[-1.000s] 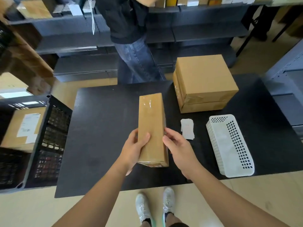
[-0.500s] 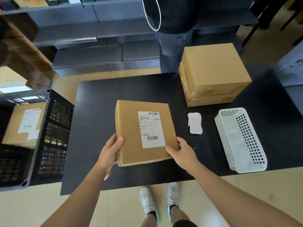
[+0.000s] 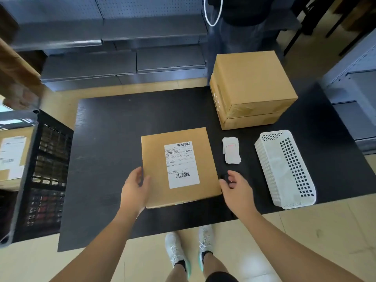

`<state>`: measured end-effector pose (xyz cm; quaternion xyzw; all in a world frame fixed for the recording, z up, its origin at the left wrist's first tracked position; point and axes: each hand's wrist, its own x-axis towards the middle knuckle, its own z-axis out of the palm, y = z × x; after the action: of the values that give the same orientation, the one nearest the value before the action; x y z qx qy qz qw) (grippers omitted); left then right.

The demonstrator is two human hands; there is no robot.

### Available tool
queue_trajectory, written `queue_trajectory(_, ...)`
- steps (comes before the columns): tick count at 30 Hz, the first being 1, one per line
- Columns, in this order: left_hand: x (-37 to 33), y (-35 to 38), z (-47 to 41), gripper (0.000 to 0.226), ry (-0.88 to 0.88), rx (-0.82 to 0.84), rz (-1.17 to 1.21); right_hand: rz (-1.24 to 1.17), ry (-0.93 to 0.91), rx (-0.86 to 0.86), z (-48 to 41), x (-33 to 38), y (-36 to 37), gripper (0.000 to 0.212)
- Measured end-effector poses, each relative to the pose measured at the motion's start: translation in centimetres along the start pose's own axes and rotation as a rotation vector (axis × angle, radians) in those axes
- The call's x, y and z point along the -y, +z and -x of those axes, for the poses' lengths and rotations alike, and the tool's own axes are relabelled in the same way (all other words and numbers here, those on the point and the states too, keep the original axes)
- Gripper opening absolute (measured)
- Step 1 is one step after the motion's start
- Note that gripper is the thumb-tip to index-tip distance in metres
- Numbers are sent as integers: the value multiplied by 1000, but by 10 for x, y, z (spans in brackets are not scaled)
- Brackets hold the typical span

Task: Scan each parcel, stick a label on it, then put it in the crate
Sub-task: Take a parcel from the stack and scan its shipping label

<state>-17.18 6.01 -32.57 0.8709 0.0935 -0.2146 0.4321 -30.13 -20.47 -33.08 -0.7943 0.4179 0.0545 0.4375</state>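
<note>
Warehouse packing station: a person's left hand (image 3: 135, 190) rests against the near-left corner of a flat cardboard parcel (image 3: 154, 159) lying face-up on the black counter (image 3: 114, 129). Its fingers (image 3: 138, 174) are loosely spread along the edge, not clamped. The right hand (image 3: 237, 192), just beside the parcel's near-right corner, curls its fingers (image 3: 234, 176) over a small dark object (image 3: 224, 177), possibly a scanner. Whether they have closed on it cannot be told against the dark surface.

The parcel carries a printed shipping label (image 3: 181, 164) with barcodes at top and bottom. Its square-edged board suggests it will handle as stiff and not slippery. How heavy or fragile it is cannot be judged. Broad and shallow, it looks best taken by two opposite side edges, one hand on each, fingers kept off the barcodes. A one-handed pinch at a corner would likely let it tip.

Beyond the right hand, a small stack of white slips (image 3: 232, 150), probably the labels to stick on, lies between the parcel and a white perforated basket (image 3: 284, 169). At left, the black crate (image 3: 50, 159) stands beside the counter with another labelled box (image 3: 12, 157) inside. Two stacked cartons (image 3: 250, 88) occupy the counter's far right. Behind them a person (image 3: 240, 15) in dark clothing stands by grey shelving (image 3: 122, 64).
</note>
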Motion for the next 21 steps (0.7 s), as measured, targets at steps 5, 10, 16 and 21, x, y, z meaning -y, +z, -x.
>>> queue_trajectory(5, -4, 7, 14, 44, 360, 17, -367, 333, 115, -107, -5, -40, -14, 68)
queue_trajectory(10, 6, 18, 20, 35, 466, 94, -503, 550, 196, -79, -6, -51, 8, 101)
queue_trajectory(16, 24, 25, 14, 47, 484, 77, -564, 564, 266, -176, -16, -52, 31, 100)
queue_trajectory(21, 31, 28, 12, 50, 477, 80, -581, 604, 270, -205, -19, -55, 36, 93)
